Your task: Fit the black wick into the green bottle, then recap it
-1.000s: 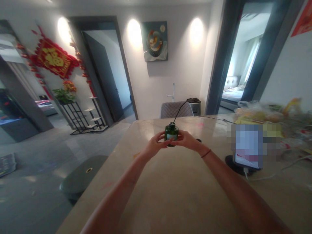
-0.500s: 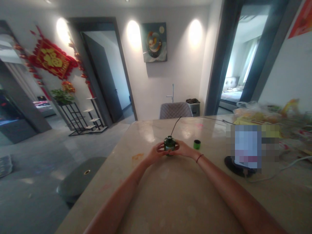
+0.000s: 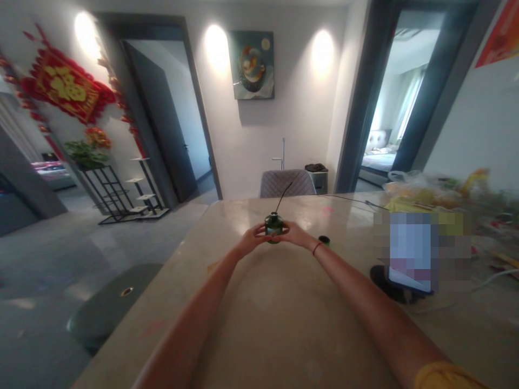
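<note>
A small dark green bottle (image 3: pixel 274 222) is held upright between my two hands, out in front of me over the table. My left hand (image 3: pixel 255 239) grips its left side, fingers curled against the glass. From the right, my right hand (image 3: pixel 295 235) clasps the same bottle, and a dark red band circles that wrist. A thin dark stick (image 3: pixel 284 196) leans up and rightward out of the bottle's neck. Just behind my right wrist sits a green cap (image 3: pixel 324 239), its lower part hidden by the arm. Whether the bottle's base touches the tabletop, I cannot tell.
The pale stone table (image 3: pixel 259 319) spreads beneath my arms. On the right, a blurred-out tablet-like screen (image 3: pixel 410 246) stands on a dark round base, with plastic bags (image 3: pixel 421 186) behind it. A grey chair (image 3: pixel 287 183) is at the far edge; a green stool (image 3: pixel 117 302) stands left.
Both hands have moved the bottle a little farther from me, or up. The right forearm now covers part of the cap. The camera view has shifted slightly.
</note>
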Motion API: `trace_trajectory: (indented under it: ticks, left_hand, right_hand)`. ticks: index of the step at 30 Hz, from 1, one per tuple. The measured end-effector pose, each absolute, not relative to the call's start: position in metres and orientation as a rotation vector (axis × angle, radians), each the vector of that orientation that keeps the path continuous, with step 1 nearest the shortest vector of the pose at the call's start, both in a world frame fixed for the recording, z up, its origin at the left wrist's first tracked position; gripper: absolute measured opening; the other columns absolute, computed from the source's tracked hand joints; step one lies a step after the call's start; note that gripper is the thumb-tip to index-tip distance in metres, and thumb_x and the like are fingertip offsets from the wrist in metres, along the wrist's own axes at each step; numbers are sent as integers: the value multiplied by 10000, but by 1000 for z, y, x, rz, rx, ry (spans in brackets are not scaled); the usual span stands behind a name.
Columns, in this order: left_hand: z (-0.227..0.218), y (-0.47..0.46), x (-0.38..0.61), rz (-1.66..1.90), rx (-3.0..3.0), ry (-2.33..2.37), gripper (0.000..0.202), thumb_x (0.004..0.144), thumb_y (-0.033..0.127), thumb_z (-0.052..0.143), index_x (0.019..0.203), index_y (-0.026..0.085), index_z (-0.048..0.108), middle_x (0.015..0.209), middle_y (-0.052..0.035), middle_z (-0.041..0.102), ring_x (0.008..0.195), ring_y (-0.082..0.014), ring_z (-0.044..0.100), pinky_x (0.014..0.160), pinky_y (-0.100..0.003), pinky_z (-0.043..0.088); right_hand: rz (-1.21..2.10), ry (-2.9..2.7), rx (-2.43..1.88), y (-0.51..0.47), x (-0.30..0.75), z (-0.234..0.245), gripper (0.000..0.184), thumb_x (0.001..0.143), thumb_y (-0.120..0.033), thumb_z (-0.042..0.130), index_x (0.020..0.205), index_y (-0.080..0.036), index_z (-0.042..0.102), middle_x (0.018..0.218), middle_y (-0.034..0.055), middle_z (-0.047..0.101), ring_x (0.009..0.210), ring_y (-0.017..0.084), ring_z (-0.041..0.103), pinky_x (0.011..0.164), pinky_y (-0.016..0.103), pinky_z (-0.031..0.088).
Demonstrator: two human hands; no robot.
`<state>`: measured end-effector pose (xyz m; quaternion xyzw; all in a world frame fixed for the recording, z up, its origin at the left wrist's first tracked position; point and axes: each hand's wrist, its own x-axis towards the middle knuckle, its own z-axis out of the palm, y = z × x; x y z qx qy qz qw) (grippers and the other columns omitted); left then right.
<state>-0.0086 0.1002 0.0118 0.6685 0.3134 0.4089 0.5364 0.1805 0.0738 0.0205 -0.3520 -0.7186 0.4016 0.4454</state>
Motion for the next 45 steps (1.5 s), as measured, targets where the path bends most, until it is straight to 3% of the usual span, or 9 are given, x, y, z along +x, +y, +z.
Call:
trace_trajectory:
  ticks: [20, 30, 36, 41, 45]
  left_hand:
    - [5, 171, 5, 967, 1718, 878, 676, 571, 327, 737, 1179, 136, 511, 1174, -140, 573, 1072, -267, 535, 915, -400, 419]
    - [-26, 180, 19, 1014, 1735, 871, 653, 628, 366, 688, 1212, 157, 485, 1114, -113, 614, 984, -236, 584, 894, -388, 433]
    - [-16, 172, 13, 831, 1862, 1062, 638, 625, 261, 653, 1226, 150, 470, 1190, -131, 571, 1008, -222, 574, 845, -313, 442]
    - [13, 161, -14, 604, 1862, 1195, 628, 489, 232, 727, 1087, 118, 575, 912, -116, 693, 725, -172, 634, 656, -232, 458]
    - [53, 144, -34, 433, 1856, 1263, 527, 453, 325, 749, 925, 113, 649, 743, -87, 706, 593, -170, 621, 565, -226, 437]
  right_hand:
    - [1046, -1641, -914, 154, 181, 3, 489, 519, -256, 757, 971, -120, 629, 977, 91, 672, 877, 200, 629, 836, 364, 484]
    - [1024, -1596, -931, 162, 186, -22, 454, 529, -223, 743, 949, -115, 610, 986, 96, 668, 879, 188, 631, 814, 333, 496]
    - [1018, -1653, -988, 157, 187, -18, 476, 557, -223, 737, 993, -113, 584, 998, 89, 663, 886, 174, 626, 797, 302, 497]
    - [755, -1840, -1491, 144, 195, 1, 576, 635, -262, 713, 1152, -110, 509, 1009, 119, 654, 851, 192, 629, 712, 272, 493]
    - [608, -1910, -1604, 131, 201, 22, 528, 627, -261, 718, 1095, -86, 547, 923, 144, 663, 871, 241, 614, 742, 296, 465]
